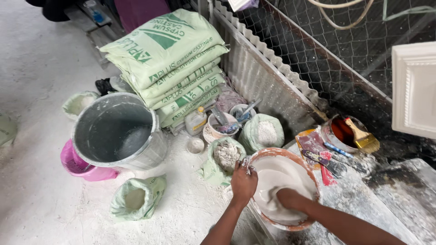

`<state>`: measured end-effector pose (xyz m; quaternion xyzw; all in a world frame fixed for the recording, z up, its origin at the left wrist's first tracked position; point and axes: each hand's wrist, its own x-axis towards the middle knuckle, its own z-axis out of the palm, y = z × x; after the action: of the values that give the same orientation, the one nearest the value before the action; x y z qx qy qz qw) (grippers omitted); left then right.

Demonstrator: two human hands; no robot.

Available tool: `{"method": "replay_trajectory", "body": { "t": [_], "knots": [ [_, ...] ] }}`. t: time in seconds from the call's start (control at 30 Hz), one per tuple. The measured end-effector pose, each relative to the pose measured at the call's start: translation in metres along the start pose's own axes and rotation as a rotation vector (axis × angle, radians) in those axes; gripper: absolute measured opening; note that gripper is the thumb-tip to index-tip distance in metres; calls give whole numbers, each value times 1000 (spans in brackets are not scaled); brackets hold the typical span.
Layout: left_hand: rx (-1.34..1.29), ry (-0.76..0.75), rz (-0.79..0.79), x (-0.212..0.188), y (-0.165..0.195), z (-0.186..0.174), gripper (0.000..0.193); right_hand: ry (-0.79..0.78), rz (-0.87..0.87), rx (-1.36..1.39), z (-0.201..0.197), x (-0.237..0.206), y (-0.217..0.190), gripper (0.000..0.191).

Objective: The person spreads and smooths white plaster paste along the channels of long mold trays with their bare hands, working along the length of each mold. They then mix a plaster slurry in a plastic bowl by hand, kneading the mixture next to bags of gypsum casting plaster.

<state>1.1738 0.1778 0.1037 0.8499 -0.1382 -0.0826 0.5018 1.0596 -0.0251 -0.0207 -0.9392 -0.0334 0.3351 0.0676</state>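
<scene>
Bowl (303, 169) upright, mouth up; left hand (243, 183) gripping rim.

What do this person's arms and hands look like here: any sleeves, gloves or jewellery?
Both forearms are bare, with no sleeves in view. The left hand has no glove, ring or watch. The right hand is smeared with white, wet plaster; no glove shows on it.

We see the round orange-rimmed basin of white plaster mix (284, 174) on the dusty counter (363, 199) | right hand (290, 198) in the mix, left hand (243, 182) on the basin's left rim | large grey metal bucket (119, 130) on the floor to the left | stacked pale-green gypsum sacks (170, 63) behind the bucket.
</scene>
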Motion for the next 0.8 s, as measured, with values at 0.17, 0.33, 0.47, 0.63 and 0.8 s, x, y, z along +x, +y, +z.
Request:
{"method": "replay_trajectory", "body": {
  "t": [0.17, 0.33, 0.47, 0.63, 0.8],
  "knots": [
    [25, 34, 30, -1, 5, -2, 37, 163, 133, 3, -49, 53, 9, 16],
    [2, 11, -52, -3, 15, -13, 39, 125, -50, -6, -2, 36, -55, 17],
    [9, 54, -54, -6, 22, -18, 32, 7, -77, -52, -11, 10, -2, 17],
    [-3, 34, -98, -9, 21, -17, 30, 231, 45, 17, -39, 75, 31, 18],
    [-6, 100, -59, -20, 6, -10, 28, 234, -75, 84, 19, 61, -24, 18]
  ]
}}
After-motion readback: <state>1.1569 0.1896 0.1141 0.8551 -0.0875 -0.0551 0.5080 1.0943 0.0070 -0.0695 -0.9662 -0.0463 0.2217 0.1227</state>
